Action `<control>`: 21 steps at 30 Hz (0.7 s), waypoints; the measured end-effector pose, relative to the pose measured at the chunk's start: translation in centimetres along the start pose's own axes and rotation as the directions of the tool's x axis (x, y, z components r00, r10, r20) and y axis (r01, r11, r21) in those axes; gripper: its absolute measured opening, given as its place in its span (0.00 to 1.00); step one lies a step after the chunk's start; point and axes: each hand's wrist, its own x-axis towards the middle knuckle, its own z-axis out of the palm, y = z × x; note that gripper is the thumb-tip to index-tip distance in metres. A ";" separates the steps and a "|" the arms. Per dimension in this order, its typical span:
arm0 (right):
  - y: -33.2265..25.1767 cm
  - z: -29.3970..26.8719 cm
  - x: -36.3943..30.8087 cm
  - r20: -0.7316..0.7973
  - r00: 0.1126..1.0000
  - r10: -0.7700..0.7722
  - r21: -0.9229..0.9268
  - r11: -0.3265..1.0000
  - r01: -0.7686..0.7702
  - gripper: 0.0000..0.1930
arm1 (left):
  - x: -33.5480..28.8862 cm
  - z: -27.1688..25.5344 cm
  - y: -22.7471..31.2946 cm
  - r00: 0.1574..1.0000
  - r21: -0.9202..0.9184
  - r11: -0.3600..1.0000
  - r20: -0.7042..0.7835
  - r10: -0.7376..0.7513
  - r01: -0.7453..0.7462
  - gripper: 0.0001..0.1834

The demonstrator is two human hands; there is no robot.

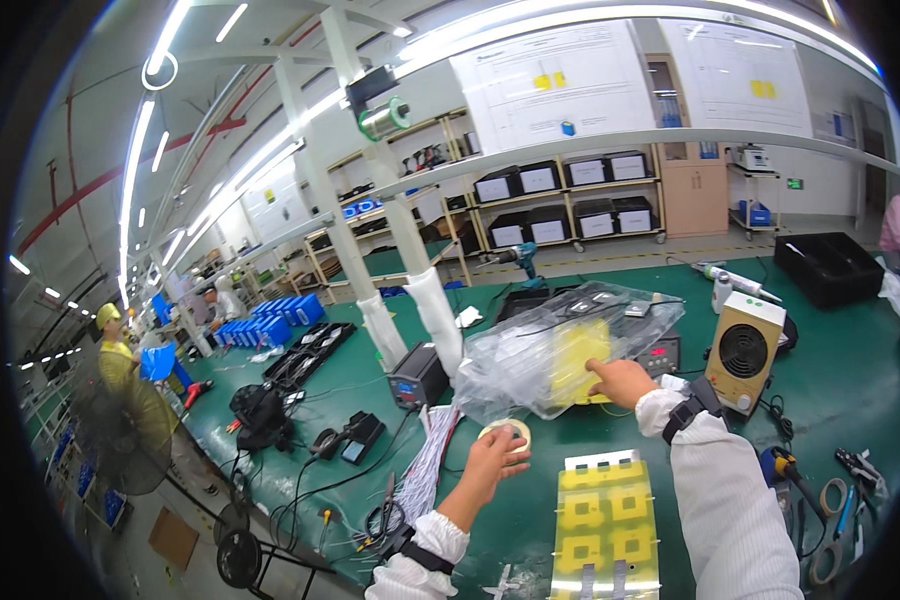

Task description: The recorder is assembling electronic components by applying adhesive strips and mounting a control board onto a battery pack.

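Right-hand grip: your right hand (625, 384) has its fingertips on the yellow sheet (582, 345); can't tell if it's pinched.
Left-hand grip: your left hand (490, 468) is at the tape roll (523, 434), fingers partly curled; can't tell if they hold it.
Yellow sheet: at the clear plastic bag (505, 360), ahead of you; inside or on top, unclear.
Yellow panel: a separate panel (602, 525) lies flat on the green table (530, 510), nearer you, between your forearms.
Done: panel laid out, grey strips (587, 580) on its near end.
Left: yellow sheet not yet clear of the bag; looks like an early stage, by my judgement.
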 end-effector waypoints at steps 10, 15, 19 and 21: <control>-1.0 -2.5 -2.4 0.130 0.986 -0.109 0.346 0.937 0.058 0.20 | 7.3 4.4 -3.3 0.988 -0.176 0.972 0.026 -0.153 0.155 0.33; 9.4 -1.3 0.6 -0.424 0.848 0.316 0.027 0.941 -0.338 0.11 | 6.1 2.5 -4.5 0.984 -0.099 0.986 -0.106 -0.144 0.134 0.21; 15.8 1.1 0.1 -0.483 0.803 0.350 -0.193 0.851 -0.488 0.11 | 5.0 3.0 -3.7 0.982 -0.097 0.989 -0.140 -0.128 0.115 0.22; 16.5 1.9 0.4 -0.477 0.769 0.426 -0.216 0.791 -0.572 0.11 | 4.9 3.1 -3.7 0.975 -0.085 0.988 -0.173 -0.141 0.128 0.22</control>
